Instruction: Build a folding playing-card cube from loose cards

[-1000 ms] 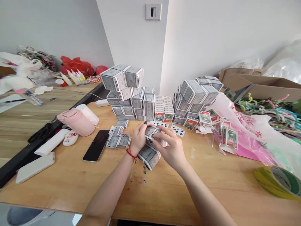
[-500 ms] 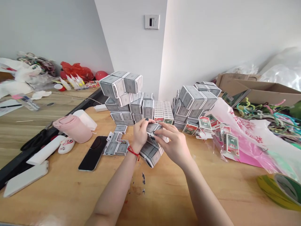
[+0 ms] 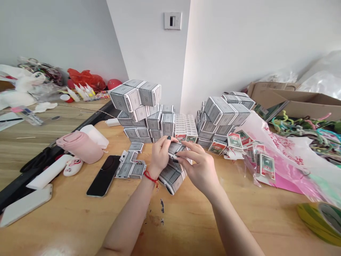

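A grey-backed card pack [image 3: 176, 148] is held above the wooden tabletop [image 3: 80, 217], and all positions below are given relative to this pack. The pack is gripped between both hands. The left hand [image 3: 160, 155] is closed over its left end, while the fingers [image 3: 186, 151] of the right hand [image 3: 199, 168] are pressed against its right end. The long axis of the pack is laid roughly across the view, with a slight tilt, although this reading is uncertain because much of the pack is hidden by the fingers. The left hand is judged to be the nearer to the pack's middle.

Directly beneath the pack, a slanted block of grey-backed cards [image 3: 172, 179] is resting on the tabletop, close to both hands. To the left, a small group of card packs [image 3: 130, 168] is laid beside a black smartphone [image 3: 103, 176]. Behind the pack, a tall stack of grey card boxes [image 3: 138, 119] is placed on the left and a second stack of grey card boxes [image 3: 220, 115] on the right. Further right, wrapped packs with green and red labels [image 3: 265, 165] are lying against a pink-printed plastic bag [image 3: 282, 156].
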Tool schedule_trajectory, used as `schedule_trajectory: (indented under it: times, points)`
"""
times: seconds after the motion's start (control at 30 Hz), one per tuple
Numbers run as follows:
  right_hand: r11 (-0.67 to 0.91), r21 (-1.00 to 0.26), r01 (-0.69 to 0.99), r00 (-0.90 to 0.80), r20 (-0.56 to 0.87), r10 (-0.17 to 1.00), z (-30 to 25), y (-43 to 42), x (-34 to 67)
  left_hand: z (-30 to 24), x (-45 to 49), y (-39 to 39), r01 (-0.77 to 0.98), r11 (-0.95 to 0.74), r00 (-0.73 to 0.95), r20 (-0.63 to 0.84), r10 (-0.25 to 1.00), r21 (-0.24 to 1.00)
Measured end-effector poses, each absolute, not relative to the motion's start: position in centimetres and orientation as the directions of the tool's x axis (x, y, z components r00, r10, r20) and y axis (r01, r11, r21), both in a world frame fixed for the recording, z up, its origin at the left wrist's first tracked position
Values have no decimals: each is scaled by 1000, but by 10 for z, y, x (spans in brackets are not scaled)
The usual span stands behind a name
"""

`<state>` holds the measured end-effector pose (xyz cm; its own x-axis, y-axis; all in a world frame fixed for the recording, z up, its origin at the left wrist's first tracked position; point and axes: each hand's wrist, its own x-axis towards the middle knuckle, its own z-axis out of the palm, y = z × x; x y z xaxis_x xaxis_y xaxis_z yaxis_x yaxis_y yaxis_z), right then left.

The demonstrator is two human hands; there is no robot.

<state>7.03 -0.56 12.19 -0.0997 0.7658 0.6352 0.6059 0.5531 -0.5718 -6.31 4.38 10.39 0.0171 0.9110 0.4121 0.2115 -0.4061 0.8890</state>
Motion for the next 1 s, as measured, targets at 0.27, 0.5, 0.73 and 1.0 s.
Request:
schedule_trajectory:
  times: [0.27, 0.5, 0.73, 1.0]
  points:
    - [507, -673, 538, -27, 588, 808, 124, -7, 69, 107, -65, 41, 288, -484, 95, 478, 873, 826]
    - [390, -829, 401, 86, 458, 885, 123, -3, 78, 114, -67, 36, 318, -574, 254, 516, 818, 754]
    - [321, -904, 283, 118, 365, 924, 121, -1, 77, 120, -73, 33, 321, -613, 323, 525, 787, 722]
    - [308, -944, 121, 140, 323, 936, 120, 0, 73, 124, -78, 33, 283, -630, 358, 530, 769, 723]
